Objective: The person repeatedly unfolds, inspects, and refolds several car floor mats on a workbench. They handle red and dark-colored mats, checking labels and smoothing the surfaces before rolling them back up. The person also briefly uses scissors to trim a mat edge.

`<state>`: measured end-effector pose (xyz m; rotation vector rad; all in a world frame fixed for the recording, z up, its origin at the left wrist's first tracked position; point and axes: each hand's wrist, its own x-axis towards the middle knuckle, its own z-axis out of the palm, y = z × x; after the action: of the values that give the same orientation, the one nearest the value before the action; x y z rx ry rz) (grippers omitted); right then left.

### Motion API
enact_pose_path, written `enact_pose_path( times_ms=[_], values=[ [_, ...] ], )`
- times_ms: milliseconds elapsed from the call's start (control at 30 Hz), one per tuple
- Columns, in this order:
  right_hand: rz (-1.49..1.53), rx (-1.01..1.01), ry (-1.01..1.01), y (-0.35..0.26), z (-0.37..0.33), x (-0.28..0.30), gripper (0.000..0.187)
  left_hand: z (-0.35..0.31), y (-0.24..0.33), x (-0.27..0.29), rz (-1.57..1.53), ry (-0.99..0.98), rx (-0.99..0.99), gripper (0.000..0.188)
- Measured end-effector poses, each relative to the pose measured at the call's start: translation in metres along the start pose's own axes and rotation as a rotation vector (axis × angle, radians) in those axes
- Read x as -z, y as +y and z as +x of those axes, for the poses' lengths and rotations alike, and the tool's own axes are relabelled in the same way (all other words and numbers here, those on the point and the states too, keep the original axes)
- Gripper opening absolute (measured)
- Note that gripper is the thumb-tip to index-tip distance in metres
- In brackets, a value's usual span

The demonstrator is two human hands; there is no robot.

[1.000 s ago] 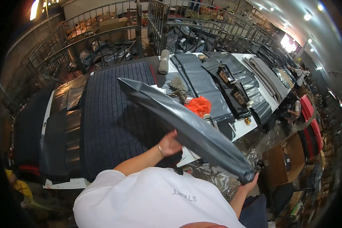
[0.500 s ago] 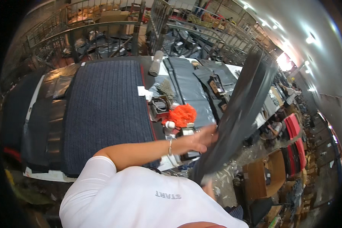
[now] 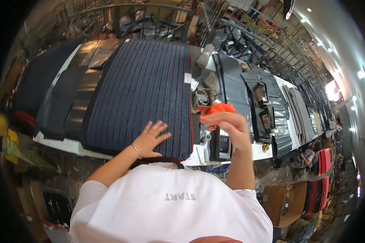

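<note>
A dark blue ribbed mat [image 3: 138,93] with a red right edge lies on the table in front of me. My left hand [image 3: 152,139] rests on its near part, fingers spread and holding nothing. To the right of the mat, my right hand [image 3: 233,126] is raised over the cluttered stretch of table, thumb and fingers brought together. Whatever may be in that pinch is too small to make out. Behind its fingers lies a crumpled orange plastic bag [image 3: 223,108]. Near it are an open small box [image 3: 201,99] and a white bottle-like item [image 3: 206,139].
Black sheets [image 3: 233,77] and black trays [image 3: 267,121] lie farther right on the table. A grey roll [image 3: 205,56] sits at the far side, before metal railings [image 3: 150,8]. A cardboard box [image 3: 286,202] stands on the floor to the right, and a person [image 3: 304,158] is beyond.
The long dark sheet at my hands on the right is no longer there. My left hand has moved left onto the ribbed mat. My right hand has come up over the table.
</note>
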<state>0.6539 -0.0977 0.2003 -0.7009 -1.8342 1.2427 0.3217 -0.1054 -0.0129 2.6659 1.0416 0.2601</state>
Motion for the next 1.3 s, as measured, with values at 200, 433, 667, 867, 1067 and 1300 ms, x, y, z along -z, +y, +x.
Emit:
enact_pose_path(
  times_ms=[200, 433, 667, 867, 1067, 1300],
  values=[
    [-0.099, -0.532, 0.221, 0.150, -0.030, -0.068, 0.028, -0.057, -0.024, -0.026, 0.154, -0.013, 0.203, 0.113],
    [-0.536, -0.652, 0.217, 0.181, -0.068, -0.104, 0.062, -0.070, -0.027, 0.002, 0.214, -0.114, 0.196, 0.111],
    [-0.001, -0.746, 0.549, 0.206, -0.099, -0.107, 0.054, -0.095, -0.048, -0.005, -0.215, 0.430, 0.195, 0.038],
    [0.158, -0.749, 0.689, 0.206, -0.099, -0.075, 0.040, -0.076, -0.102, 0.024, -1.094, 0.903, 0.848, 0.049],
    [-0.223, -0.616, 0.543, 0.252, -0.022, -0.015, 0.036, -0.103, -0.135, -0.059, -1.592, 1.085, 0.967, 0.052],
    [-0.946, -0.324, 0.314, 0.315, 0.125, 0.026, 0.035, -0.106, -0.115, -0.066, -1.215, 1.184, 1.021, 0.054]
  ],
)
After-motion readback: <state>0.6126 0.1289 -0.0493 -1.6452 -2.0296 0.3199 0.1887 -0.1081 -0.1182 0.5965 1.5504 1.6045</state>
